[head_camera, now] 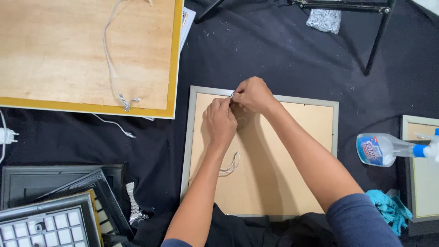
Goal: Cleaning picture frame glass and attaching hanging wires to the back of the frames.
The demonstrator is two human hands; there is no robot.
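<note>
Frame (292, 183) face-down at centre of black table (274, 59). Both hands at its 12 o'clock edge: right hand (253, 95) pinching small metal clip (232, 94), left hand (220, 121) clenched just beside. Cord (231, 165) lies on backing. Spray bottle (382, 149) at 3 o'clock.

A black cloth (283, 55), dusted with pale specks, covers the whole floor under soft, even light. Far above the hands, black metal legs of a stand (379, 41) cross the cloth. No walls or windows come into view.
</note>
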